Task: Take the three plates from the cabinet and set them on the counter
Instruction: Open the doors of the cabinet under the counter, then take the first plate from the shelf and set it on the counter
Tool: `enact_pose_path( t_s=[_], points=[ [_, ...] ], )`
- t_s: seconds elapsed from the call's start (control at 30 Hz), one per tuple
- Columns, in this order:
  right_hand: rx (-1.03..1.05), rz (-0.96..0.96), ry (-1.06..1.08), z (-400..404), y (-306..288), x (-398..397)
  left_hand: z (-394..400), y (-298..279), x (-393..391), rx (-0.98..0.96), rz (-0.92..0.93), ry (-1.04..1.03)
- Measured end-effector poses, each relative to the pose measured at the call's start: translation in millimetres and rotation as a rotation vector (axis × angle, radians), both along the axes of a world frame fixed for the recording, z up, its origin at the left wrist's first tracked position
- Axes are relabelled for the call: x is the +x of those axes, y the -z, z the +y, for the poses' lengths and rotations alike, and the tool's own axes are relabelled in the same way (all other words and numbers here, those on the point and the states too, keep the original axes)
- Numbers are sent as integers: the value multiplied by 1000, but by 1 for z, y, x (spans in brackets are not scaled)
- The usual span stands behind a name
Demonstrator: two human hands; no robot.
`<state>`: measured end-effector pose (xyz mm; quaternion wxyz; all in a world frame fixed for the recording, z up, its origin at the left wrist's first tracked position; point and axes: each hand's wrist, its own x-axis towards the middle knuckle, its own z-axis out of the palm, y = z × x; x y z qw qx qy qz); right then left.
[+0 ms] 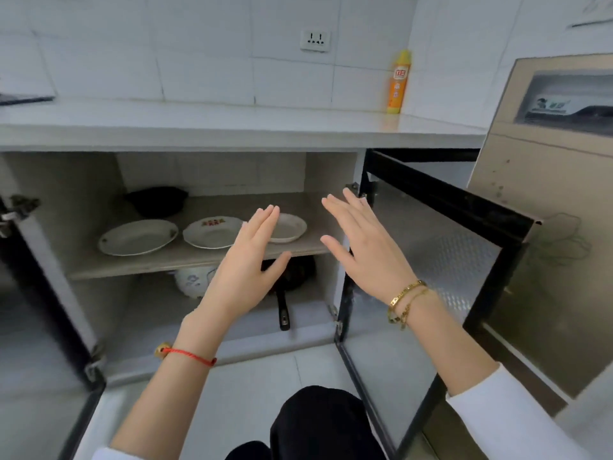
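Partly hidden: rightmost plate (290, 227) behind left hand (247, 260); both hands spread, empty.

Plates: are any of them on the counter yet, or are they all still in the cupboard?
Done: the cabinet doors are open. In hand: nothing; the left hand and right hand are open, reaching in. Left: all three plates sit on the shelf; the counter holds none.
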<state>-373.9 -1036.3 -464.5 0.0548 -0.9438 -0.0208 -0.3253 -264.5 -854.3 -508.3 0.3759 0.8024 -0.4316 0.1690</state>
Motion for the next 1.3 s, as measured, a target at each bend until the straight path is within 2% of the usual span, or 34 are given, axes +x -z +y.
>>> enact_pose_path(
  t_s=[0.17, 0.57, 0.8, 1.1, 1.3],
  points=[
    [85, 51, -132, 30, 18, 45, 67, 7, 14, 28, -2, -186],
    [201, 253, -312, 84, 71, 173, 174, 39, 75, 104, 183, -575],
    [266, 358, -343, 98, 92, 279, 188, 63, 150, 60, 250, -702],
    [350, 514, -281, 110, 120, 436, 186, 85, 278, 66, 348, -806],
    [294, 579, -255, 114, 149, 514, 180, 104, 347, 69, 495, -879]
  ],
)
